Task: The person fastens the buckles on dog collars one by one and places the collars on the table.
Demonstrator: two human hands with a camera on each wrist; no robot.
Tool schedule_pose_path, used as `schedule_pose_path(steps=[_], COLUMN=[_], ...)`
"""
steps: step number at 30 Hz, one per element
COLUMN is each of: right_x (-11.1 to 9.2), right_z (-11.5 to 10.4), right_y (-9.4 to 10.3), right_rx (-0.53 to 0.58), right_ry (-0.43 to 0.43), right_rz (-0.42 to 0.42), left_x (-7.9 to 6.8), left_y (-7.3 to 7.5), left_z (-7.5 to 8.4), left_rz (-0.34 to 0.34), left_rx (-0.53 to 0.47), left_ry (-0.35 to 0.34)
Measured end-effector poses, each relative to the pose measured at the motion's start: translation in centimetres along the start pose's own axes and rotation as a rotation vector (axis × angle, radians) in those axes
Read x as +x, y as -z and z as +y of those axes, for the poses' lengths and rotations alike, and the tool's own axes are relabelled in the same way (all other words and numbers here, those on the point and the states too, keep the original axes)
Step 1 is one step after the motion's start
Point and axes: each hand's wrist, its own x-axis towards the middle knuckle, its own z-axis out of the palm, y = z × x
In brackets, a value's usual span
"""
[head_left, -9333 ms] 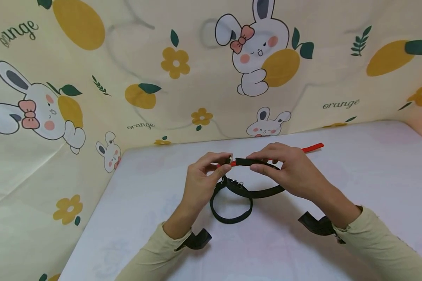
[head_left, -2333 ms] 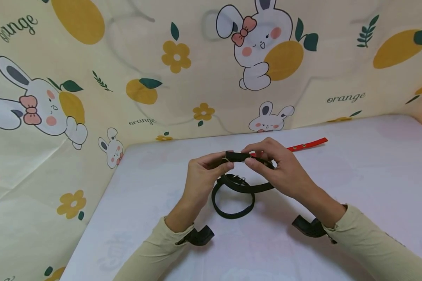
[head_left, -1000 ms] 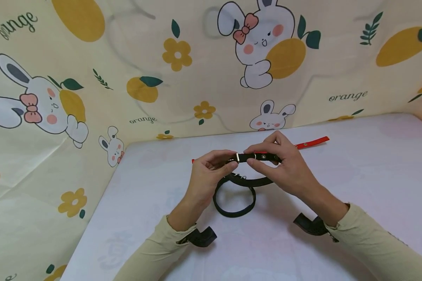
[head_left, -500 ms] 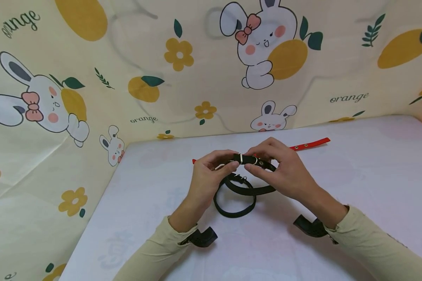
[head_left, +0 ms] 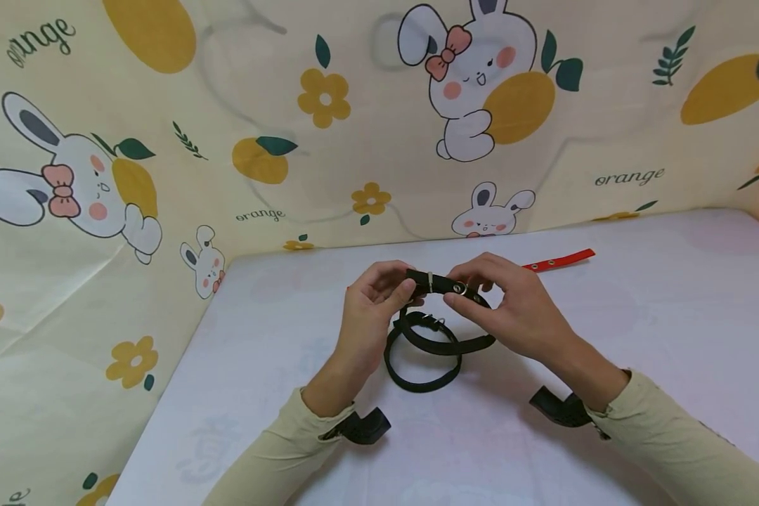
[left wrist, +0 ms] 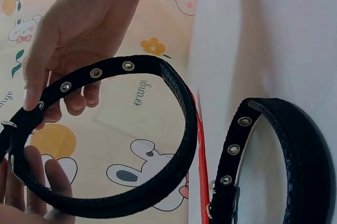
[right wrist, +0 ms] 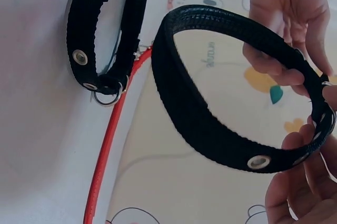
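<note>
Black collar (head_left: 449, 347): a loop lifted between both hands, above the white table (head_left: 240, 379).
Left hand (head_left: 368, 299): pinches the strap end (head_left: 419, 279) narrowly, thumb toward the viewer.
Second black collar (head_left: 422, 386): below the lifted loop, which overlaps it in the head view — I cannot tell whether they touch.
Metal bar (head_left: 430, 282): crosses the strap between the hands; the step looks like fastening, and the next move probably calls for drawing the end snug.
Right hand (head_left: 521, 299): narrow pinch beside an eyelet (head_left: 459, 289) — well placed to steady the loop.
Red strap (head_left: 559, 261): extends beyond the right hand, eyelets visible.
</note>
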Motion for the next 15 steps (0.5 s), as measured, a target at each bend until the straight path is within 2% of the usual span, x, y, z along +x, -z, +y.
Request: schedule_pose_path(steps=[3, 9, 15], right_x=[-0.06, -0.61, -0.34], right_z=[-0.01, -0.17, -0.29], right_y=[0.14, 0.30, 0.43], right_rx=[-0.005, -0.022, -0.031], right_ry=[-0.017, -0.062, -0.025], right_rz=[-0.012, -0.070, -0.046], left_x=[0.04, -0.45, -0.44], left_y=[-0.16, -0.35, -0.38], left_z=[0.04, -0.58, -0.18], left_rz=[0.010, -0.001, -0.026], left_rx=[-0.023, -0.040, 0.068], left_ry=[-0.002, 0.042, 0.028])
